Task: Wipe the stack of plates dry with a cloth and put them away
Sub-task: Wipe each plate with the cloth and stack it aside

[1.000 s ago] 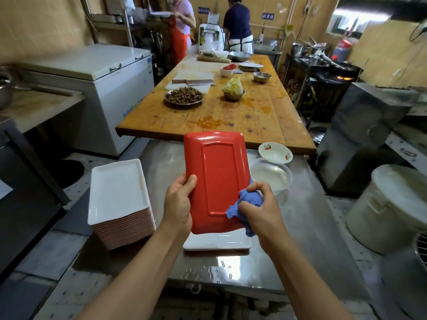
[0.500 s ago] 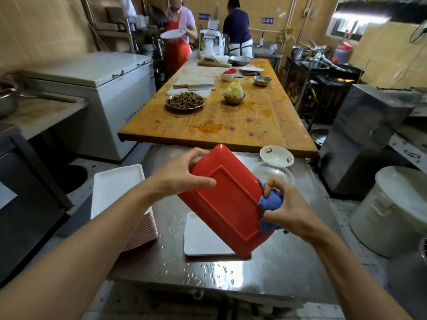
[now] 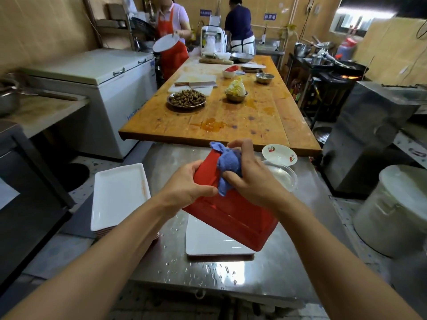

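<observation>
I've swung the red plate [image 3: 233, 218] round, left hand [image 3: 187, 185] gripping its nine-o'clock edge, right hand [image 3: 251, 179] bunching the blue cloth [image 3: 227, 166] at twelve, so drying continues.

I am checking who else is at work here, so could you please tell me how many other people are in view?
2, both at the far end of the wooden table: a person in a red apron holding a white plate, and a person in a dark top facing away. Others may be out of view.

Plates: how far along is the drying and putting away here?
Done: a tall stack of plates stands at the left. In hand: left hand holds the red plate; right hand rubs it with the blue cloth. Left: a white plate waits beneath.
</observation>
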Motion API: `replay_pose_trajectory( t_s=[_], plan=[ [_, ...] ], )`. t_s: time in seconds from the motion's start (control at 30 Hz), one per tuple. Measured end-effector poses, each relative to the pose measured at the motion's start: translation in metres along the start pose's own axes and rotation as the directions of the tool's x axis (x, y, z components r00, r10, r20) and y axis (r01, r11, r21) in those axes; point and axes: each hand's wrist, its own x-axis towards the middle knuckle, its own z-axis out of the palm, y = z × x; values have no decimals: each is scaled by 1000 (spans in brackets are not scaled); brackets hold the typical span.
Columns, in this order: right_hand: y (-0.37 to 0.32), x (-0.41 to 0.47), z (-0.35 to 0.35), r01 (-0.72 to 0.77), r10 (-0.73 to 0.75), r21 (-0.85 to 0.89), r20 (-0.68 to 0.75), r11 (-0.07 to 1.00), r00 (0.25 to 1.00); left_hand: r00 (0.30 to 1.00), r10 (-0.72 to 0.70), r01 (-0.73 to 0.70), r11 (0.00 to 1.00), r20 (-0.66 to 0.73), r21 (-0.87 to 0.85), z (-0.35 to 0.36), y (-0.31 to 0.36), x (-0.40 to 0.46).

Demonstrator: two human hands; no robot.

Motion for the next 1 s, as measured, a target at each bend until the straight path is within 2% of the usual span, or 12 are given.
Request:
replay_pose_trajectory(
  t_s=[0.07,0.13,0.27,0.37,0.5,0.77,1.0],
  plan=[
    [-1,3,3,51,-51,-61,1,997,999,999,-10,8,999,-50,-45,-5,0,-3],
    [7,-3,0,38,-39,-86,-14,996,999,996,-22,11,992,-87,-126,-14,-2,-6],
    [35,-25,-12,-149,145,-49,-76,988,986,993,-26,-4,968,-116,-249,-32,-8,-10],
    [41,-29,-14,-198,198,9,-94,980,976,987,-77,31,951,-138,-309,-29,-15,-8],
    [36,-29,-13,-138,136,4,-210,990,968,966,-197,96,877,-169,-471,-18,-23,0],
    [44,-74,-12,-110,96,-72,-175,991,980,929,-349,194,745,-125,-639,0,-37,7],
    [38,-82,10,-53,-30,-334,-239,941,971,904,-412,192,629,-114,-753,17,-34,7]
  ],
)
